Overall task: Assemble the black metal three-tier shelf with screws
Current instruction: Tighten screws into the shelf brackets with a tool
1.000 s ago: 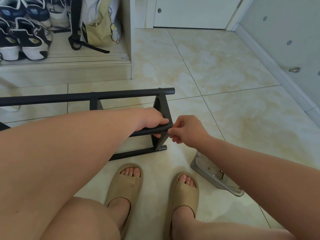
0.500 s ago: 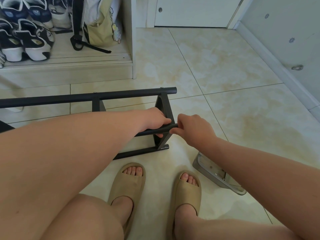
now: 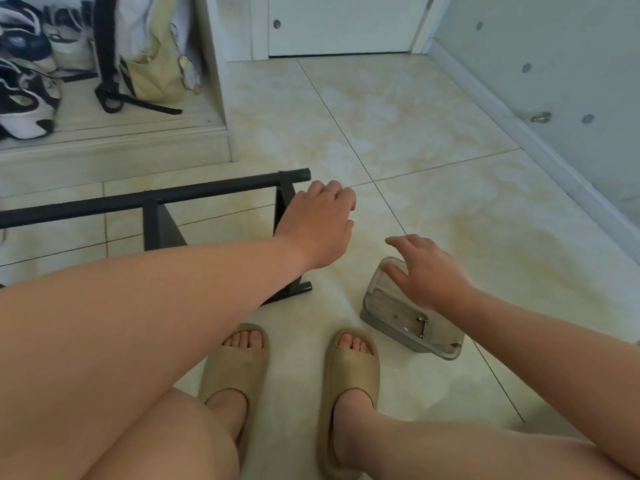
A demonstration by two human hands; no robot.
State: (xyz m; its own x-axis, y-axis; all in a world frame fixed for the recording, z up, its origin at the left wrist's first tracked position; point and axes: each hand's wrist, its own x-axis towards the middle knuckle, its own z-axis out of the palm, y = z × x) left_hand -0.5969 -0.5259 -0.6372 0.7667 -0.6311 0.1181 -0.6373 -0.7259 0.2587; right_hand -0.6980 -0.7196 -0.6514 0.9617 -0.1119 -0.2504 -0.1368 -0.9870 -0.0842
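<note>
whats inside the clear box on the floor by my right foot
A few small metal pieces show near the middle of the clear box. The right hand covers its far end, so anything there is hidden.

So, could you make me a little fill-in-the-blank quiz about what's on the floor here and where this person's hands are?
The shelf frame lying on the tiled floor is ____ in colour. The right hand hovers by the clear container, which lies to the ____ of the slippers. The beige slippers number ____. The sneakers sit on a raised ledge to the person's ____.
Missing words: black; right; two; left.
</note>
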